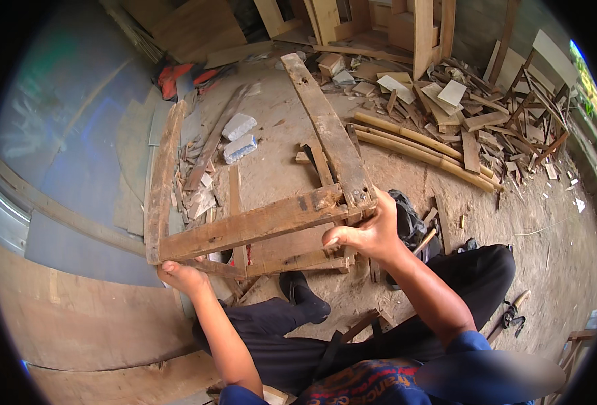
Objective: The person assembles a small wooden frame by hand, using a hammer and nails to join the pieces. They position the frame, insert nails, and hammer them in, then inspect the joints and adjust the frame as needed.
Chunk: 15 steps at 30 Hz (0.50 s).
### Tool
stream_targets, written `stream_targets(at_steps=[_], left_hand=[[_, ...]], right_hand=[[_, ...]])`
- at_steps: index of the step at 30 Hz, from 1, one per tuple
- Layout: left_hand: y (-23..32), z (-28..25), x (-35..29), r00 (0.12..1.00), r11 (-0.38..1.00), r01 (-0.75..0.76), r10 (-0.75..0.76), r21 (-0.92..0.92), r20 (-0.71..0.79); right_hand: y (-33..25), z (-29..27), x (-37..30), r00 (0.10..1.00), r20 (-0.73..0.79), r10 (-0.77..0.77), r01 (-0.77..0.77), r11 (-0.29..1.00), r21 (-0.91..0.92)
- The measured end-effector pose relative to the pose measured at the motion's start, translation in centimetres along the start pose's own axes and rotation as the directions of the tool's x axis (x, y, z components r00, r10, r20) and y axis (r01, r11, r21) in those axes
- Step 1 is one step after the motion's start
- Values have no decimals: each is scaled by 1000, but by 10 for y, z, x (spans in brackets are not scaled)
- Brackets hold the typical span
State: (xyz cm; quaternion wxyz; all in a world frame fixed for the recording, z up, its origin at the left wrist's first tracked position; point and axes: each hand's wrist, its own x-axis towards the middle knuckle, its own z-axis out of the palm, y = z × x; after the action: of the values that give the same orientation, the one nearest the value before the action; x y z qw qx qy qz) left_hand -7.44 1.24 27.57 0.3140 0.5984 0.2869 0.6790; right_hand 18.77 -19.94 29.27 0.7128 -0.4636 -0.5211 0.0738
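Brown, weathered wood for this one: a rough frame [248, 231] made of old boards, held up in both hands just ahead of the person's dark-trousered legs [265, 317]. Two long boards run away from the person, one per side, with a crosspiece joining their near ends. More pieces show underneath, but can't tell if those are attached, or whether any of it touches the floor [541, 250].

Left hand [189, 278] grips the near left corner from below, thumb up against the wood, the other fingers mostly hidden. Right hand [374, 233] is wrapped around the near right corner, thumb stuck out wide toward the crosspiece; the rest of that grip is behind the wood.

Beyond the frame, two pale blocks [240, 149] sit on the floor. Off to the right, bamboo poles [433, 154] lie side by side, near a big messy heap of scrap wood [472, 152]. Dark bag [406, 219] sits just beside the right hand in view.
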Motion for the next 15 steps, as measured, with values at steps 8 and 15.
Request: stream_targets(at_steps=[8,15], left_hand=[[7,7,1,995,995,90,-92,-48,-48],[16,8,9,981,981,193,-193,-8,-12]], right_hand=[[-11,-2,8,999,27,34,-33,999,-27],[-23,7,18,992,2,130,-129,991,-42]])
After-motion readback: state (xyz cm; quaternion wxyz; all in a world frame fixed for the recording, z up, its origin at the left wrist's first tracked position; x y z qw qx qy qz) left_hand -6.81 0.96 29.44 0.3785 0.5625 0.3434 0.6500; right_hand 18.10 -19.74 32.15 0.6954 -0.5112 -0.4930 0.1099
